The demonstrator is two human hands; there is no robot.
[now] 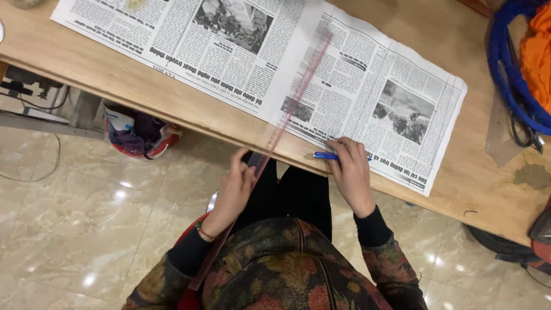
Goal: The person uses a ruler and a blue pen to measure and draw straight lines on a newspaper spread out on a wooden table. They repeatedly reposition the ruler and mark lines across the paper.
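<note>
A wooden table [459,189] stands over a glossy beige tiled floor [86,229], with an opened newspaper [241,63] spread across it. The left hand [234,189] is closed on the near end of a long clear ruler [298,86], which runs away from that hand diagonally over the newspaper's fold. The right hand [351,172] rests at the newspaper's near edge, fingers curled around a blue pen [325,155]. By the look of it, the ruler is being lined up for marking; the next move calls for pressing it flat and steady. Beyond the right hand lies a blue-and-orange bundle [525,57]; beyond the left hand, below the table, sits a red basket [140,138].
</note>
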